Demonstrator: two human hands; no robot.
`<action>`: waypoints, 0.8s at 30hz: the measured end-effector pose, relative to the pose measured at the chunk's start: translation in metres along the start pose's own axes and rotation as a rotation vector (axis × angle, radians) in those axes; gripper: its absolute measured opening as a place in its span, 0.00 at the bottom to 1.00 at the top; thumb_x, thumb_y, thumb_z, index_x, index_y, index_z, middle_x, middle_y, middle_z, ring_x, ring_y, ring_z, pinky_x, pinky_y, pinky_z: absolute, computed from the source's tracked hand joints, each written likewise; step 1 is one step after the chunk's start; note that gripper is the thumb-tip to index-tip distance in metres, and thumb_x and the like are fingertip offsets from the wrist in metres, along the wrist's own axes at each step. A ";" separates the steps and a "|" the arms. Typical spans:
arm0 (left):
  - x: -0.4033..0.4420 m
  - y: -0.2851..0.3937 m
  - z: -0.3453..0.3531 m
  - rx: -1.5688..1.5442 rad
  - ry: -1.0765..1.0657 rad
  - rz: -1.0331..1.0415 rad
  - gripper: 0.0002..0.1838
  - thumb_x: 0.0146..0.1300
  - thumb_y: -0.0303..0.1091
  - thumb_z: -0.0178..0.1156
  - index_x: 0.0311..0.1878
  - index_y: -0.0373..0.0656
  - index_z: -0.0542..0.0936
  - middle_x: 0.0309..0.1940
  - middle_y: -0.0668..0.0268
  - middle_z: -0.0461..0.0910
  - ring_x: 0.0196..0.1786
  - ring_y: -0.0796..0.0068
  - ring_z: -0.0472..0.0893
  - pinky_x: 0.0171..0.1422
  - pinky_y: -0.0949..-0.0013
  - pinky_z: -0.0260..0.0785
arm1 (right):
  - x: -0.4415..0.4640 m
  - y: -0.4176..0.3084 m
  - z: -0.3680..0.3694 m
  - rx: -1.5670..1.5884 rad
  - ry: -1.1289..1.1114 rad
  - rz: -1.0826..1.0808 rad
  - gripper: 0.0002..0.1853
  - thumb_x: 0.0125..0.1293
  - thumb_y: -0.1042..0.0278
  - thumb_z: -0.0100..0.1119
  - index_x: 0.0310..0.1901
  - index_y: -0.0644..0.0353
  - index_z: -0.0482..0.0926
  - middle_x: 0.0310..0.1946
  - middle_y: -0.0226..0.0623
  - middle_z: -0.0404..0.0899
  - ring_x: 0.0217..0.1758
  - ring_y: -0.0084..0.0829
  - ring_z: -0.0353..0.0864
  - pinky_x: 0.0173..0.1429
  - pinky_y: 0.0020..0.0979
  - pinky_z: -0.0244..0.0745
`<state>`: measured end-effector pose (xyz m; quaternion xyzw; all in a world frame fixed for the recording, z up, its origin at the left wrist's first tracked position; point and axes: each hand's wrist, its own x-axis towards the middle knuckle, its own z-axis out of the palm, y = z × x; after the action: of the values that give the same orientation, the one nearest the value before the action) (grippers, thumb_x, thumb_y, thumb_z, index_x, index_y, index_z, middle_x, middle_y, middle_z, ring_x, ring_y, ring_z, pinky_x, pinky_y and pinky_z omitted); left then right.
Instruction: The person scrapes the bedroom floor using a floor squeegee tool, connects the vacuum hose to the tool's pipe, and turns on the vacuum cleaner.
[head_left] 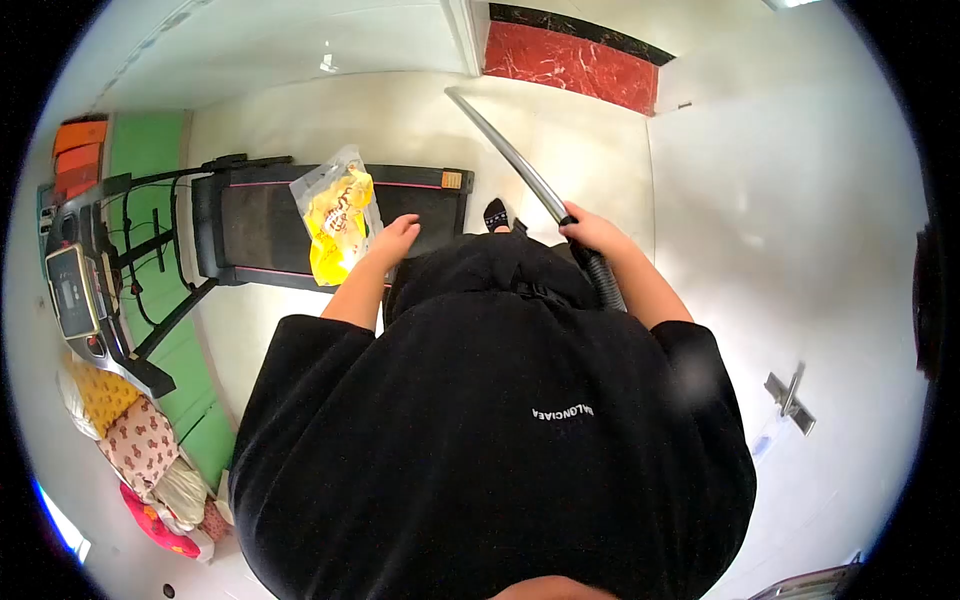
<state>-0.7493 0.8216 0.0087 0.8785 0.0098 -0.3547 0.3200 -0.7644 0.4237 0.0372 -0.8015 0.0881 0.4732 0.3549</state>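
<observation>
My right hand is closed round the dark handle end of a silver metal tube. The tube slants up and left over the pale floor, and a grey ribbed hose runs back from the hand beside my body. My left hand is held low in front of me with loosely bent fingers and nothing visible in it. Just left of it, a clear and yellow plastic bag overlaps the treadmill belt. The fingertips look apart from the bag's printed front.
The treadmill's console and black frame stand at the left, by a green strip. Cushions are piled lower left. A red marble panel is at the top. A door handle is on the right.
</observation>
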 end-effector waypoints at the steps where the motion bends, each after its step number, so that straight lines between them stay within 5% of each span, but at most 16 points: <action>1: -0.004 -0.013 -0.007 -0.007 0.004 -0.005 0.22 0.63 0.46 0.47 0.57 0.47 0.71 0.52 0.55 0.74 0.55 0.56 0.73 0.60 0.63 0.63 | 0.008 -0.006 -0.005 0.032 0.047 -0.018 0.34 0.55 0.60 0.56 0.65 0.55 0.59 0.51 0.46 0.74 0.53 0.38 0.73 0.57 0.32 0.64; 4: -0.021 -0.056 -0.020 -0.023 0.064 -0.237 0.23 0.63 0.46 0.46 0.56 0.42 0.70 0.53 0.52 0.73 0.57 0.55 0.71 0.62 0.62 0.61 | 0.033 -0.025 -0.027 -0.016 0.091 -0.031 0.34 0.56 0.60 0.55 0.65 0.57 0.59 0.55 0.46 0.71 0.58 0.37 0.70 0.60 0.29 0.61; 6: -0.035 -0.085 -0.013 -0.089 0.061 -0.311 0.24 0.63 0.46 0.46 0.56 0.41 0.70 0.53 0.51 0.72 0.58 0.54 0.70 0.62 0.61 0.60 | 0.064 -0.022 -0.038 -0.048 0.080 -0.134 0.27 0.54 0.56 0.55 0.57 0.55 0.67 0.43 0.45 0.77 0.46 0.42 0.76 0.52 0.37 0.67; 8: -0.055 -0.105 -0.005 0.002 0.022 -0.487 0.23 0.64 0.45 0.45 0.55 0.40 0.71 0.53 0.50 0.73 0.59 0.53 0.69 0.63 0.60 0.59 | 0.081 -0.021 -0.043 -0.069 0.130 -0.183 0.27 0.56 0.59 0.53 0.58 0.55 0.66 0.43 0.47 0.77 0.46 0.41 0.75 0.51 0.35 0.67; 11: -0.059 -0.195 0.049 -0.171 -0.004 -0.410 0.23 0.64 0.44 0.45 0.55 0.38 0.72 0.52 0.50 0.73 0.59 0.53 0.69 0.63 0.60 0.58 | 0.076 -0.026 -0.057 -0.053 0.114 -0.160 0.26 0.58 0.63 0.51 0.59 0.57 0.65 0.45 0.47 0.76 0.48 0.39 0.75 0.53 0.33 0.66; 15: -0.067 -0.084 0.028 -0.186 -0.133 -0.363 0.24 0.64 0.43 0.48 0.57 0.34 0.69 0.53 0.52 0.73 0.57 0.60 0.71 0.61 0.64 0.60 | 0.020 -0.018 -0.081 0.208 0.016 -0.108 0.26 0.59 0.63 0.52 0.59 0.61 0.65 0.49 0.38 0.74 0.52 0.29 0.69 0.58 0.29 0.61; 16: -0.061 -0.073 0.030 -0.331 -0.111 -0.409 0.24 0.64 0.42 0.48 0.57 0.34 0.69 0.53 0.52 0.74 0.56 0.61 0.72 0.60 0.64 0.61 | 0.014 0.001 -0.085 0.250 -0.048 -0.050 0.30 0.60 0.63 0.53 0.64 0.60 0.60 0.60 0.38 0.67 0.61 0.30 0.65 0.64 0.28 0.55; 19: -0.040 -0.074 0.042 -0.626 -0.081 -0.470 0.23 0.64 0.43 0.49 0.57 0.36 0.70 0.51 0.52 0.74 0.56 0.60 0.73 0.59 0.65 0.62 | -0.010 0.051 -0.077 0.455 -0.020 0.096 0.30 0.61 0.63 0.53 0.64 0.59 0.60 0.62 0.36 0.64 0.65 0.29 0.60 0.66 0.27 0.52; 21: -0.018 -0.066 0.036 -0.204 -0.217 -0.259 0.24 0.63 0.43 0.50 0.58 0.38 0.69 0.52 0.52 0.74 0.56 0.58 0.73 0.60 0.65 0.62 | -0.034 0.041 -0.077 0.621 0.014 0.177 0.30 0.60 0.65 0.55 0.64 0.60 0.62 0.62 0.36 0.64 0.65 0.28 0.61 0.66 0.26 0.52; 24: 0.011 -0.035 0.010 -0.112 -0.208 -0.291 0.23 0.63 0.43 0.48 0.57 0.39 0.70 0.53 0.53 0.73 0.58 0.56 0.71 0.61 0.63 0.61 | -0.021 0.049 -0.070 0.627 0.094 0.145 0.30 0.59 0.66 0.56 0.64 0.57 0.63 0.58 0.38 0.69 0.60 0.29 0.66 0.63 0.26 0.57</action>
<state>-0.7552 0.8414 -0.0232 0.8071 0.1232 -0.4851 0.3132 -0.7501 0.3378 0.0517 -0.6657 0.3028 0.4094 0.5455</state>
